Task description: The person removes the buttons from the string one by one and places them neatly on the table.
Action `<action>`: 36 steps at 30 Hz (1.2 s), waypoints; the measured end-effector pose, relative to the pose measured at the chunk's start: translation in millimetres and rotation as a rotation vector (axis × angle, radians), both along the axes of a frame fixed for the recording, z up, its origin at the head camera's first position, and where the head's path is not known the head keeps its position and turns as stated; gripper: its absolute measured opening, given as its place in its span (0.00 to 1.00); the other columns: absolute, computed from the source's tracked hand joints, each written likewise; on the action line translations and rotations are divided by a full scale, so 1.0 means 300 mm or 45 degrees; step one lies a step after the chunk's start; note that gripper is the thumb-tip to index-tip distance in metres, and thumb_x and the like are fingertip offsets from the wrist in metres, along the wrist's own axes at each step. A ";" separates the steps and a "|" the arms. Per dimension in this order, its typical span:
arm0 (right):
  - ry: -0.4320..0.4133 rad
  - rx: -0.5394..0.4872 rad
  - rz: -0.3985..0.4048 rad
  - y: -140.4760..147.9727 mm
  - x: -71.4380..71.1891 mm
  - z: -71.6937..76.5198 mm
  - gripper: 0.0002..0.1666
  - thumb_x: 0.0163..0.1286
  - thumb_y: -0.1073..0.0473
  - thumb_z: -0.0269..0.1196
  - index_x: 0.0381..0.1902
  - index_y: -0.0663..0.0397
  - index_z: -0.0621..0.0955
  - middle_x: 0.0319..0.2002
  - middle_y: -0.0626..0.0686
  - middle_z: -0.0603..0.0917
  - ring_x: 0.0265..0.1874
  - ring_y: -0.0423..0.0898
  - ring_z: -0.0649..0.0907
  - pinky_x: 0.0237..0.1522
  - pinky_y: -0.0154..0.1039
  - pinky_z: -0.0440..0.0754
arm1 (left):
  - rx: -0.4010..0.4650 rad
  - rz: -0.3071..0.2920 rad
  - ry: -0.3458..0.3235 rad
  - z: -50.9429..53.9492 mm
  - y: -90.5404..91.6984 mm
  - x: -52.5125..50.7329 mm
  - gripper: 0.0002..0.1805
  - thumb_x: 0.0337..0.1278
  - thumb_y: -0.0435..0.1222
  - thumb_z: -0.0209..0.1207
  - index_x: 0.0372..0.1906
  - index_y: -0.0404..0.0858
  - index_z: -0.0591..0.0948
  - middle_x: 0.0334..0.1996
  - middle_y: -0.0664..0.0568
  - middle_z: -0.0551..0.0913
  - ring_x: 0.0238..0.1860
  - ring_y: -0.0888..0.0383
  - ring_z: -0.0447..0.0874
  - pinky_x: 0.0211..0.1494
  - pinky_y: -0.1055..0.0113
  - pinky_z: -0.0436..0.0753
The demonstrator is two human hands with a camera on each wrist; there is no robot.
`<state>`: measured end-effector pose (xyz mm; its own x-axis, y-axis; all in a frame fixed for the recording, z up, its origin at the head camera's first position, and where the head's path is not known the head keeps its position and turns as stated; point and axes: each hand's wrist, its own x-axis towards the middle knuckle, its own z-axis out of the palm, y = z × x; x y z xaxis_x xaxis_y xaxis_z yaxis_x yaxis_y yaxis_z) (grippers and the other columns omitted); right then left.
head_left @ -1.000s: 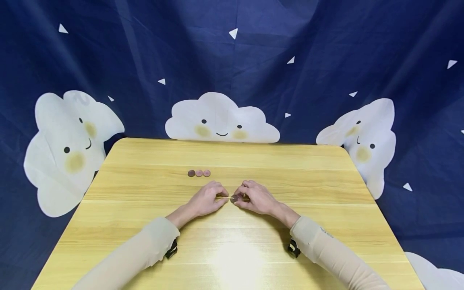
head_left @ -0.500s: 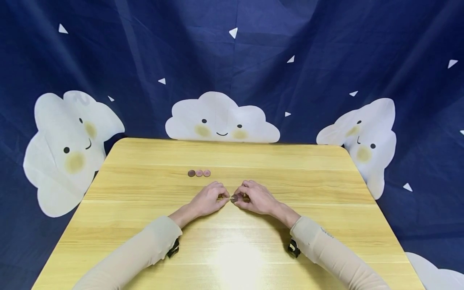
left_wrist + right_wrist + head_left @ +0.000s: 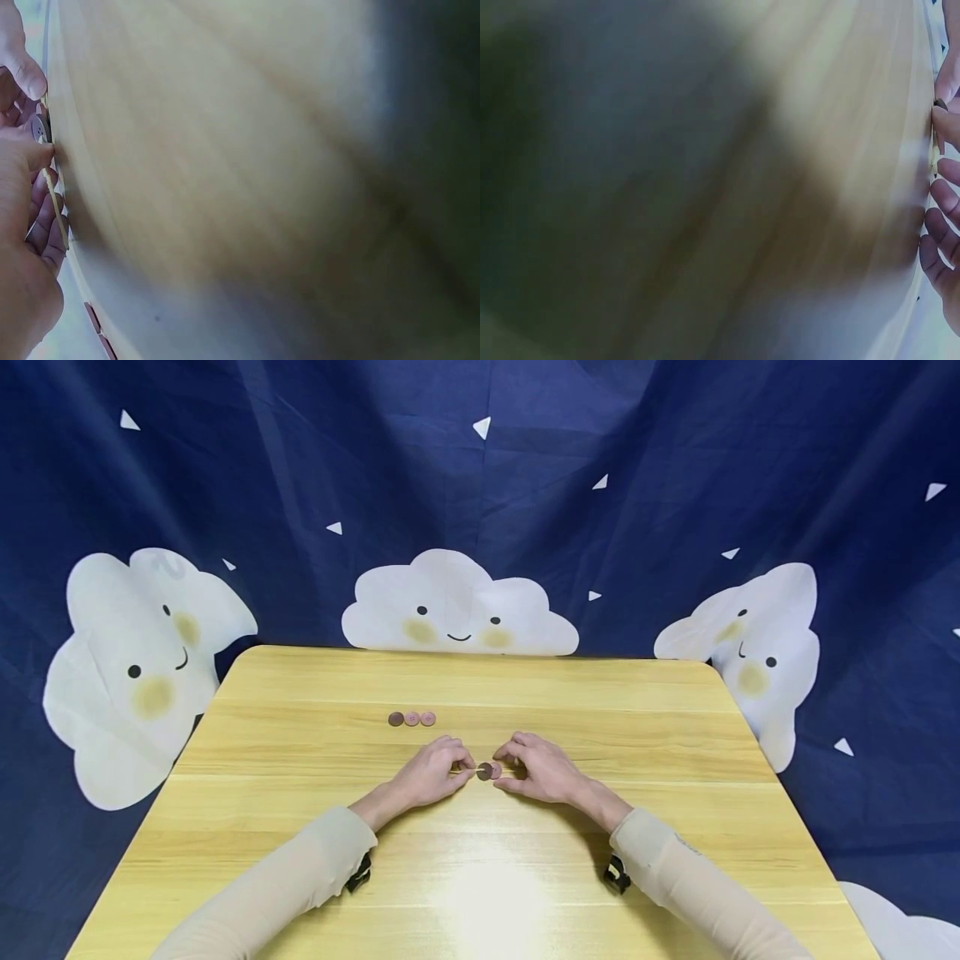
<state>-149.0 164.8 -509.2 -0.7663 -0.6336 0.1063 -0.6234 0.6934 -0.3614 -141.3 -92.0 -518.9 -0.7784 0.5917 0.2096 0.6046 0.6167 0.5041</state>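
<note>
My left hand (image 3: 435, 771) pinches a thin yellow cord (image 3: 56, 206) between thumb and forefinger, right beside a dark brown button (image 3: 484, 772). The cord's end lies across the face of this button. A pink button (image 3: 496, 770) sits just to its right, partly overlapped by it. My right hand (image 3: 542, 770) is at the right of the pair, its thumb and forefinger parted on either side of the pink button. Whether a fingertip still touches a button cannot be made out. In the right wrist view the other fingers (image 3: 943, 196) of this hand are loosely spread.
Farther back on the wooden table (image 3: 600, 693), a dark brown button (image 3: 396, 719) and two pink buttons, a middle one (image 3: 412, 719) and a right one (image 3: 428, 719), lie in a row. A blue cloth (image 3: 420, 468) with printed clouds hangs behind the table.
My right thumb and forefinger have let go of the buttons and moved slightly right, uncovering the pink one. My left hand has edged a little right along the cord to the dark button.
</note>
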 end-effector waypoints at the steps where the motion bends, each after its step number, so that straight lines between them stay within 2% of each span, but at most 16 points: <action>1: 0.000 -0.001 -0.002 0.003 0.000 -0.001 0.25 0.65 0.41 0.75 0.55 0.45 0.86 0.38 0.43 0.80 0.35 0.38 0.74 0.40 0.33 0.75 | -0.002 0.000 -0.002 0.000 0.000 0.000 0.03 0.67 0.36 0.67 0.37 0.42 0.89 0.35 0.56 0.87 0.40 0.62 0.79 0.46 0.70 0.83; 7: -0.002 -0.003 -0.001 0.008 0.001 -0.004 0.22 0.66 0.41 0.74 0.54 0.42 0.87 0.38 0.42 0.80 0.34 0.37 0.73 0.39 0.31 0.74 | -0.008 0.001 -0.025 -0.001 -0.003 -0.001 0.02 0.66 0.35 0.67 0.39 0.42 0.89 0.36 0.56 0.87 0.40 0.62 0.79 0.47 0.70 0.83; 16: 0.030 -0.019 0.026 0.002 0.005 -0.002 0.15 0.71 0.43 0.71 0.50 0.40 0.89 0.37 0.42 0.82 0.33 0.37 0.73 0.37 0.30 0.73 | 0.012 -0.003 -0.005 -0.009 -0.006 -0.004 0.02 0.65 0.36 0.68 0.39 0.43 0.89 0.36 0.57 0.86 0.40 0.63 0.78 0.46 0.70 0.83; 21: 0.048 -0.019 0.023 0.004 0.006 -0.001 0.15 0.70 0.43 0.72 0.49 0.40 0.89 0.38 0.42 0.82 0.36 0.37 0.74 0.39 0.31 0.74 | 0.024 0.009 -0.008 -0.006 -0.006 -0.003 0.07 0.62 0.40 0.71 0.42 0.43 0.89 0.38 0.57 0.86 0.42 0.62 0.79 0.49 0.68 0.84; 29: 0.047 -0.026 0.025 0.009 0.006 -0.007 0.14 0.70 0.44 0.72 0.49 0.40 0.89 0.38 0.42 0.83 0.38 0.38 0.75 0.40 0.32 0.74 | -0.007 -0.001 -0.025 0.014 0.016 -0.005 0.14 0.61 0.44 0.73 0.47 0.42 0.88 0.43 0.55 0.88 0.50 0.57 0.82 0.58 0.60 0.85; 36: 0.040 -0.026 0.030 0.010 0.006 -0.005 0.14 0.70 0.44 0.72 0.48 0.42 0.89 0.38 0.42 0.83 0.37 0.39 0.76 0.40 0.31 0.75 | -0.022 -0.007 -0.076 0.014 0.031 -0.010 0.16 0.61 0.45 0.73 0.48 0.42 0.88 0.45 0.55 0.87 0.52 0.56 0.81 0.58 0.58 0.84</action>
